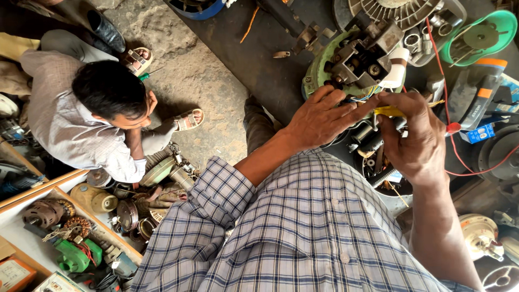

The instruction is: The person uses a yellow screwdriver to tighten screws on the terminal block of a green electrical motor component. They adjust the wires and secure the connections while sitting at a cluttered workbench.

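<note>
My left hand (319, 116) rests against the lower edge of a green-rimmed motor housing (316, 70) on the dark workbench, fingers pinching thin coloured wires (363, 97) that come out of it. My right hand (416, 138) is closed around a yellow-handled tool (390, 111), its tip pointing left toward those wires and my left fingertips. A grey metal block assembly (362, 54) sits on top of the housing, with a white cylinder (396, 69) beside it. Whether the tool tip touches the wires is hidden by my fingers.
A seated person in a pale shirt (65, 124) works on the floor at left amid motor parts. A green lid (478, 35), red wire (448, 92), ribbed fan cover (397, 11) and a bowl of small parts (381, 173) crowd the bench. A shelf (48, 238) holds windings below left.
</note>
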